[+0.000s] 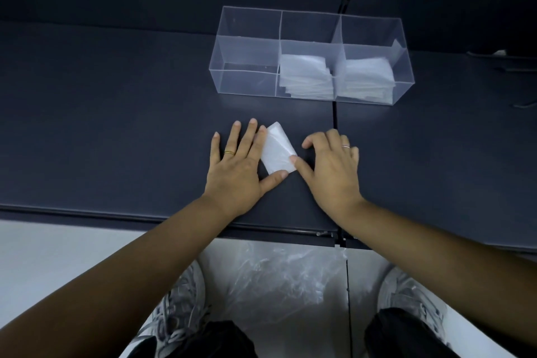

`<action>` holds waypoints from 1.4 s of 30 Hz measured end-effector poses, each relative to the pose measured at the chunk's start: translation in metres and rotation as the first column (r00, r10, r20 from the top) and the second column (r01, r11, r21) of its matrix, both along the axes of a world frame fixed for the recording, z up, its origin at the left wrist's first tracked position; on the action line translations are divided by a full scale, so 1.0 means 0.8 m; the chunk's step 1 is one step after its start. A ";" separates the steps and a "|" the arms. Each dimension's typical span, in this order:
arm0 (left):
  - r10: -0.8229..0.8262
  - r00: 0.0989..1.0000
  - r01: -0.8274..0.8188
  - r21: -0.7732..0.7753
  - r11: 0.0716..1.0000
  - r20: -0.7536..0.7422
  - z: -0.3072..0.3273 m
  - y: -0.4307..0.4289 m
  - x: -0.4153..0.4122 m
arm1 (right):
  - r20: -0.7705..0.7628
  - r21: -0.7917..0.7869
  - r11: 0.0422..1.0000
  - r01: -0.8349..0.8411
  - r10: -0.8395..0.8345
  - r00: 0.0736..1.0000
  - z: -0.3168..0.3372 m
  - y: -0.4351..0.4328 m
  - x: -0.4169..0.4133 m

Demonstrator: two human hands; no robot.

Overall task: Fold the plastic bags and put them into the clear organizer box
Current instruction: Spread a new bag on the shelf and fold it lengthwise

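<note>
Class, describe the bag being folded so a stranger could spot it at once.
On the dark table, look nearer the person than the clear organizer box. The folded bag lies between the left hand and right hand, touched by both. Unlike the stacked bags inside the box, it lies alone.

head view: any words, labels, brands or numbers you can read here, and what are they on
No readable text anywhere in this view.
clear organizer box: no label or print shows.
folded bag on the table: plain white, no print.
stacks in the box: plain, no print visible.
shoes: no brand mark legible.
</note>
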State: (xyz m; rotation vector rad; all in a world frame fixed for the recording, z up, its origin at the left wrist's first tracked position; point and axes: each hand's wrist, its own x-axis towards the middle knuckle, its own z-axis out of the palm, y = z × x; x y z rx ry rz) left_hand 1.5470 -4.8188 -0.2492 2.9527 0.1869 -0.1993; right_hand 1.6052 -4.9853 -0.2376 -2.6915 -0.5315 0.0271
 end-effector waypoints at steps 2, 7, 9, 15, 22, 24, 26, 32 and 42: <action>0.009 1.000 -0.009 0.005 1.000 -0.013 0.001 0.001 0.001 | 0.003 0.018 1.000 0.016 -0.016 1.000 0.000 -0.003 0.003; 0.062 0.998 -0.062 0.010 0.998 -0.021 -0.001 -0.008 -0.002 | -0.056 0.084 0.995 0.058 -0.053 0.997 0.003 0.005 0.001; 0.113 0.993 -0.113 0.011 0.994 -0.021 0.000 -0.018 -0.005 | -0.115 0.084 0.996 0.039 -0.029 0.993 0.006 0.014 0.001; 0.228 0.971 -0.239 -0.228 0.944 -0.072 0.011 -0.037 -0.014 | -0.337 0.306 0.950 0.067 0.043 0.940 0.033 0.023 0.012; 0.100 0.977 -0.214 -0.843 0.494 -0.189 0.074 0.012 0.001 | -0.316 0.423 0.873 -0.243 0.393 0.863 0.089 -0.005 0.011; 0.029 0.985 -0.166 -0.898 0.408 -0.169 0.081 0.015 0.011 | -0.304 0.477 0.846 -0.236 0.411 0.859 0.099 -0.014 0.015; 0.088 0.989 -0.140 -0.951 0.275 -0.120 0.087 0.008 0.018 | -0.395 0.583 0.808 -0.092 0.380 0.836 0.104 -0.022 0.022; 0.374 0.926 -0.106 -0.983 0.147 -0.044 0.083 0.003 0.031 | -0.597 0.602 0.760 0.245 0.226 0.770 0.103 -0.021 0.050; 0.307 0.917 -0.134 -0.525 0.840 0.256 0.014 -0.018 -0.029 | -0.217 0.394 0.880 0.266 -0.192 0.957 0.096 0.025 0.178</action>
